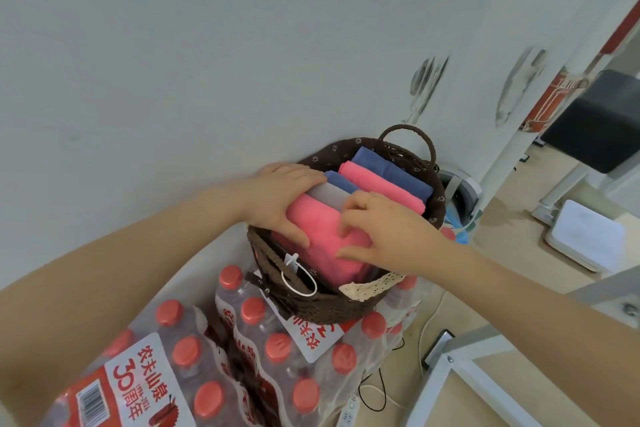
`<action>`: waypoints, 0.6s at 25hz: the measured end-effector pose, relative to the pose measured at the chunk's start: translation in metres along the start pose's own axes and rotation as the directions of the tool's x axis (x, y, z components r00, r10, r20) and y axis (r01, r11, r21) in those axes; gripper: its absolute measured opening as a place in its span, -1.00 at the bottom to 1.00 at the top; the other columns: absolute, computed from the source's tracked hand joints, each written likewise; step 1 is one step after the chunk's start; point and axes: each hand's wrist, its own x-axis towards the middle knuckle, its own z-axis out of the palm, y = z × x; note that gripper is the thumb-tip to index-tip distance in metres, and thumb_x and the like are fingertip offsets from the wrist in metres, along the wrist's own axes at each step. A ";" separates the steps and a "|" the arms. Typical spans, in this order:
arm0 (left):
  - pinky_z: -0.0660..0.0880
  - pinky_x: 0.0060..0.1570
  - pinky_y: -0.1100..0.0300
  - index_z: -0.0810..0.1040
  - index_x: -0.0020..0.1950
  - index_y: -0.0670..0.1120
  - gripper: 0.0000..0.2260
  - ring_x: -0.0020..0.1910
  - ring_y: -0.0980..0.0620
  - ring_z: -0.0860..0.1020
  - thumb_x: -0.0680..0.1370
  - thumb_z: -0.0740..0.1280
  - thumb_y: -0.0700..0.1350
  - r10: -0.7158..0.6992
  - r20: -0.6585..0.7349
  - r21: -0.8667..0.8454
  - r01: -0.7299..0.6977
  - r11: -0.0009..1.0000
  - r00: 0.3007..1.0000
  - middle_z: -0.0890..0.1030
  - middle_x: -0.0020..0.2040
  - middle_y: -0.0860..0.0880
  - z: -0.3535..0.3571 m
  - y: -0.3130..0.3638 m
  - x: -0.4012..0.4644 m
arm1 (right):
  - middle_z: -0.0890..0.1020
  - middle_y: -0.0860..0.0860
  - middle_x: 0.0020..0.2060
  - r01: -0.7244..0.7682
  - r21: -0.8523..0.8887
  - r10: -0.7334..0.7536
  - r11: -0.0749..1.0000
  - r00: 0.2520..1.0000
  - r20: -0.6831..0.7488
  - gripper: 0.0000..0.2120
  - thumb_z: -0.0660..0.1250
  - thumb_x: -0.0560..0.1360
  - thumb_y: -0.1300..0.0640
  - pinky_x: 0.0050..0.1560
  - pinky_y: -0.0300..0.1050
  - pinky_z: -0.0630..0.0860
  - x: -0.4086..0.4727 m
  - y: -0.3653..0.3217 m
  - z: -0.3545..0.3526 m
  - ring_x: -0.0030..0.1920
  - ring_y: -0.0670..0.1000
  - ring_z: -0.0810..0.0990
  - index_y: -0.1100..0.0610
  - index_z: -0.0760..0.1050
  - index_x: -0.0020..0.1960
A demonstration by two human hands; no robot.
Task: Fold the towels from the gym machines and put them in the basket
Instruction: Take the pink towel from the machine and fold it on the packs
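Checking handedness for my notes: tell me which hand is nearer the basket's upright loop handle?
Right. The right hand rests on the pink towel just below the loop handle; the left hand lies at the basket's far-left rim.

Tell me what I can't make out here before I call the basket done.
- Head view: the near pink towel is partly covered by the left hand and right hand, so its fold is unclear.
- Grey towel: only a strip shows behind the pink one.
- Basket depth: hidden by the towels.
- Right hand fingers: motion-blurred.
- Water bottle packs: cut off at the bottom edge.
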 end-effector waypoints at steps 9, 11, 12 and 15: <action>0.13 0.39 0.10 0.39 0.32 -0.08 -0.20 0.39 -0.04 0.31 0.26 0.09 0.43 0.102 -0.148 0.009 -0.102 0.995 0.984 0.38 0.38 -0.05 0.008 -0.001 0.007 | 0.51 0.05 0.04 -0.360 -0.092 0.349 0.928 0.930 -0.114 -0.72 0.24 0.50 0.00 -0.15 -0.11 0.33 -0.022 -0.018 0.008 0.09 0.09 0.50 0.13 0.31 0.10; 0.02 0.47 0.08 0.22 0.44 -0.10 -0.13 0.49 0.05 0.04 0.28 0.31 0.37 0.109 -0.105 -0.003 -0.109 0.994 0.989 0.09 0.52 -0.02 0.003 0.004 0.006 | 0.38 0.10 0.28 -0.407 -0.110 0.395 0.907 0.911 -0.118 -0.40 0.32 0.41 -0.16 0.15 -0.04 0.34 -0.023 -0.011 0.006 0.30 0.13 0.34 0.14 0.24 0.29; -0.11 0.47 0.13 0.08 0.50 -0.11 -0.04 0.48 0.13 -0.09 0.28 0.40 0.31 0.129 -0.053 0.014 -0.128 0.992 0.990 -0.06 0.52 0.02 -0.001 0.007 0.009 | 0.20 0.14 0.43 -0.444 -0.084 0.437 0.892 0.895 -0.089 -0.17 0.34 0.36 -0.24 0.34 0.02 0.22 -0.021 -0.007 0.004 0.43 0.15 0.16 0.14 0.10 0.43; -0.27 0.41 0.22 -0.16 0.51 -0.13 0.14 0.49 0.11 -0.20 0.23 0.47 0.27 0.195 0.098 0.088 -0.204 0.975 0.976 -0.21 0.52 -0.02 -0.006 0.020 0.021 | -0.21 0.17 0.51 -0.547 -0.076 0.552 0.834 0.830 0.079 0.21 0.29 0.22 -0.46 0.46 0.18 -0.23 -0.004 0.007 0.003 0.51 0.12 -0.26 0.18 -0.26 0.50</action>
